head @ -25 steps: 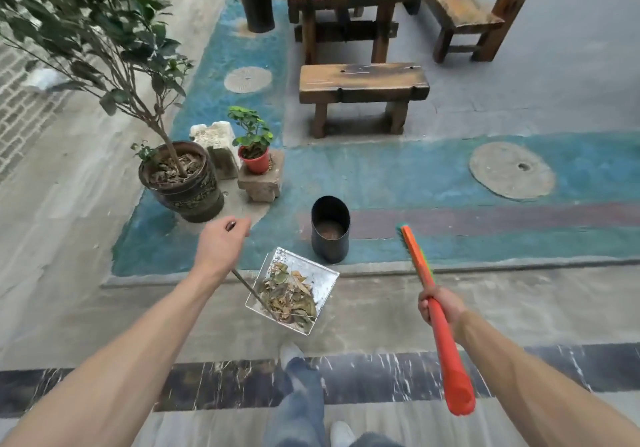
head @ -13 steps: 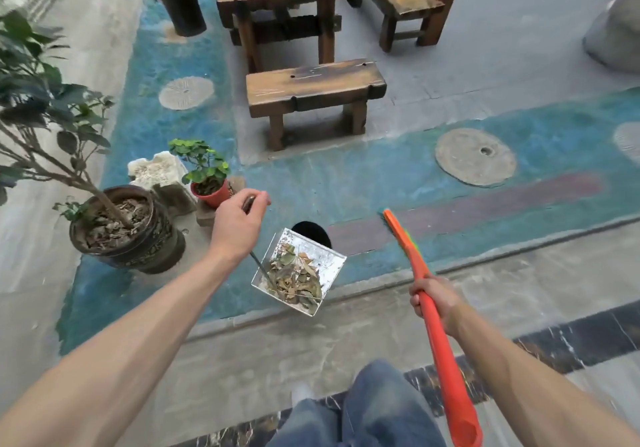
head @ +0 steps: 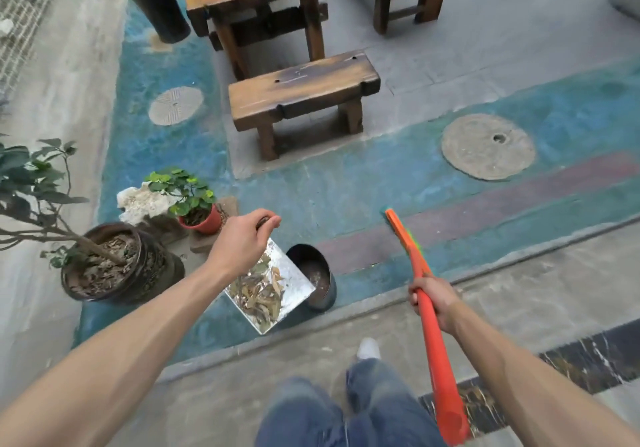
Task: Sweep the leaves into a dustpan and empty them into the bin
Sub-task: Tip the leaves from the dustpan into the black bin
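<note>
Both hands are busy: the left hand (head: 242, 239) is closed around the handle of a metal dustpan (head: 294, 284) heaped with dry leaves (head: 259, 291), held right beside the dark bin (head: 317, 278). Right hand (head: 433, 299) grips the orange broom (head: 429, 325) mid-shaft.

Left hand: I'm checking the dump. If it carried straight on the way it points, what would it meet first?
The left hand points toward the small black bin beyond the leaf-filled dustpan; probably the bin's rim, though depth is unclear.
</note>
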